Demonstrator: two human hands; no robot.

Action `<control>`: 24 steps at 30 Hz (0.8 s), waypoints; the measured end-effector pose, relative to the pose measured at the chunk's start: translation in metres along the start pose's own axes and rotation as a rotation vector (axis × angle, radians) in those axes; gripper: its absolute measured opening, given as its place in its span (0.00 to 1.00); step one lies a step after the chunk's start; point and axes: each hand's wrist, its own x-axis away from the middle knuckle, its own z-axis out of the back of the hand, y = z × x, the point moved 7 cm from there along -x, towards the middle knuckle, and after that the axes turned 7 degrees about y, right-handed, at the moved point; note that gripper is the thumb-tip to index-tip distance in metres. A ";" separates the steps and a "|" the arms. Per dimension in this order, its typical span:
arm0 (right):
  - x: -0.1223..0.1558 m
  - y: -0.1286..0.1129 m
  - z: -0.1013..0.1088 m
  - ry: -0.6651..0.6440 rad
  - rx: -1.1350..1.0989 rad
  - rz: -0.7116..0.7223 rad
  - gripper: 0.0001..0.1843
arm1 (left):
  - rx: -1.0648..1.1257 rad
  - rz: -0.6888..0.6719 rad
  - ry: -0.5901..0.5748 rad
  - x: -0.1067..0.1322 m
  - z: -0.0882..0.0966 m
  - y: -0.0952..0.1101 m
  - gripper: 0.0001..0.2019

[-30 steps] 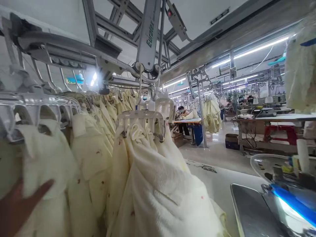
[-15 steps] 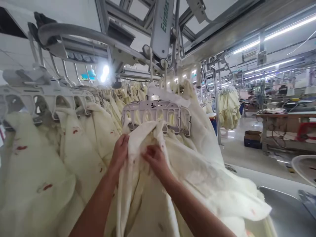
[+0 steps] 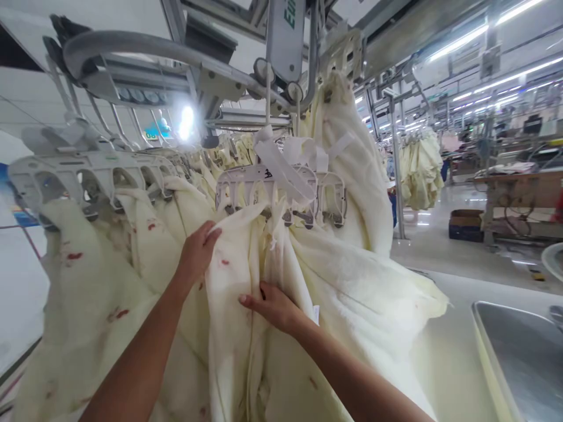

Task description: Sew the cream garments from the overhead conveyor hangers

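Note:
A cream fleecy garment piece (image 3: 229,293) with small red marks hangs from a white clip hanger (image 3: 246,181) in front of me. With thumb and fingers closed, my left hand (image 3: 197,252) pinches its upper left edge just below the clips. My right hand (image 3: 275,308) is lower, at the fold in the middle of the fabric. Its thumb lies across the front and its other fingers are partly hidden in the fold. White tape strips (image 3: 290,170) dangle over the hanger. To the right, another cream piece (image 3: 360,287) spreads outward.
Left of me, another white clip hanger (image 3: 88,170) carries cream pieces with red marks. A curved metal rail (image 3: 153,50) runs overhead. At lower right is a metal tray (image 3: 523,351) set in a pale table (image 3: 448,346). Farther back stand a cardboard box (image 3: 466,225) and workbenches.
My right hand has moved down from near the clips to the middle fold. My left hand has shifted slightly left and up, drawing the edge outward. The view has turned slightly left.

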 end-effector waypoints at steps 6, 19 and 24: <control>0.006 0.017 -0.009 0.023 -0.009 -0.057 0.13 | 0.524 0.438 -0.024 -0.026 0.019 -0.026 0.21; 0.103 0.038 0.030 -0.094 1.120 0.655 0.15 | 0.203 0.332 -0.515 0.150 -0.128 -0.036 0.16; 0.112 0.034 0.085 -0.314 0.871 0.500 0.11 | 0.300 0.409 -0.369 0.147 -0.158 -0.067 0.23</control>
